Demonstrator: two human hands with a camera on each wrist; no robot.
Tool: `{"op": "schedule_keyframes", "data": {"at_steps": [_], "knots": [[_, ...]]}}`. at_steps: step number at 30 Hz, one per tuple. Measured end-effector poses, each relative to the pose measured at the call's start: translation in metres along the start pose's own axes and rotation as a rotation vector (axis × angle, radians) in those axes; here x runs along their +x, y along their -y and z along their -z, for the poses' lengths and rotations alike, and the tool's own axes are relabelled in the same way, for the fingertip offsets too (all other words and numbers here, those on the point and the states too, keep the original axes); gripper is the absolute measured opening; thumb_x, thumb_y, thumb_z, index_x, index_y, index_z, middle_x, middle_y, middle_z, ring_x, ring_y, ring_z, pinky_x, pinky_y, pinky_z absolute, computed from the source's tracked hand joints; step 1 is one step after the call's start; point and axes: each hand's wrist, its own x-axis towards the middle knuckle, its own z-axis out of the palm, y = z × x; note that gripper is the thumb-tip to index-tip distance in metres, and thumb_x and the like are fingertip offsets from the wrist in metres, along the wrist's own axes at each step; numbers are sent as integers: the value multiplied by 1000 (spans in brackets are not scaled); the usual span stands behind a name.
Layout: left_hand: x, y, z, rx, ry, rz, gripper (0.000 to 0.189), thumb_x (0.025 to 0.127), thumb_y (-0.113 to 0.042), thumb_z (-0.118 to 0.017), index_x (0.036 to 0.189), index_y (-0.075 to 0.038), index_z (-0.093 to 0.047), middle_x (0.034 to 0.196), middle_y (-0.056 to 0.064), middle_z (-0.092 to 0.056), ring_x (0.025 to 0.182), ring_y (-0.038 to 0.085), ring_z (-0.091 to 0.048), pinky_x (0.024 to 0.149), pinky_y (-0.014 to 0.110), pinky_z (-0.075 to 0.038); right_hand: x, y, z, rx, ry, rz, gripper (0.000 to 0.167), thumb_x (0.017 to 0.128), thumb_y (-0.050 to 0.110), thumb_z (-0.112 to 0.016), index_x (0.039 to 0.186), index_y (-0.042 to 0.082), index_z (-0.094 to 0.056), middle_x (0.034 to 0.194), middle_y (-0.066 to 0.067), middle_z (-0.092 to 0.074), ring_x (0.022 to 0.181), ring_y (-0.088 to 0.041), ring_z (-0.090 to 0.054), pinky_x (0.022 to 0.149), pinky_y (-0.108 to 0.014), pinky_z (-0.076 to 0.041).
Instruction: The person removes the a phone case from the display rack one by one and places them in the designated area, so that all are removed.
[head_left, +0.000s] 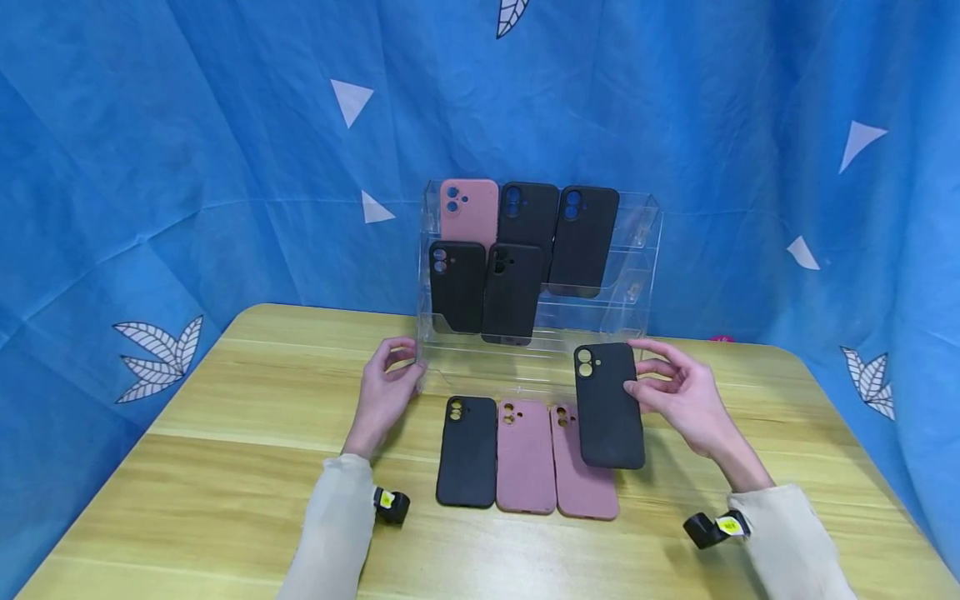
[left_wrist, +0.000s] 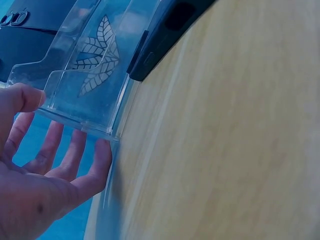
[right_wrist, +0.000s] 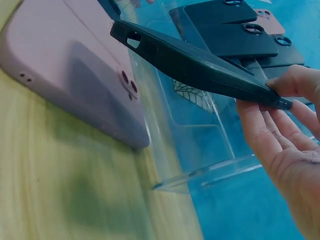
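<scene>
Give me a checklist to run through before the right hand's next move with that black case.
1. Right hand grips the held black case: ok, thumb and fingers pinch its right edge.
2. Held case off the table: ok, it is raised, partly covering the rightmost pink case in the head view.
3. Camera cutouts at the top: ok.
4. Left hand at the clear stand: ok, at its left side; how firmly it holds, cannot tell.
5. Space on the stand right of the two lower black cases: ok.
6. Held case seated in the stand: not ok.
</scene>
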Motion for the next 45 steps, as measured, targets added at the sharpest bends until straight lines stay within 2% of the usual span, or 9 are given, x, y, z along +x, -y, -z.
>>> {"op": "schedule_keyframes", "data": {"at_steps": [12, 30, 35, 45], "knots": [[2, 1, 0, -12, 9, 21, 35, 96, -4, -65, 129, -10, -56, 131, 13, -58, 113, 30, -66, 70, 26, -57, -18, -13, 11, 33, 26, -30, 55, 90, -9, -69, 139, 13, -58, 98, 6, -74, 80, -9, -76, 65, -29, -63], [1, 0, 1, -8, 3, 20, 36, 95, -2, -64, 129, -10, -57, 131, 14, -59, 111, 28, -66, 70, 26, -58, -39, -22, 28, -12, 36, -136, 54, 91, -6, -69, 138, 19, -59, 100, 6, -72, 81, -12, -76, 66, -33, -64], [1, 1, 0, 0, 1, 20, 35, 95, -3, -64, 129, -10, -57, 131, 13, -59, 110, 27, -66, 69, 26, -57, -44, -26, 32, -12, 44, -124, 54, 91, -7, -68, 138, 16, -59, 101, 6, -72, 80, -12, -75, 66, -33, -64], [2, 2, 1, -4, 8, 21, 35, 96, -4, -64, 129, -10, -57, 131, 14, -59, 111, 29, -66, 69, 25, -56, -52, -33, 37, -1, 51, -168, 54, 92, -5, -68, 142, 13, -55, 105, 6, -72, 82, -15, -76, 69, -37, -64]]}}
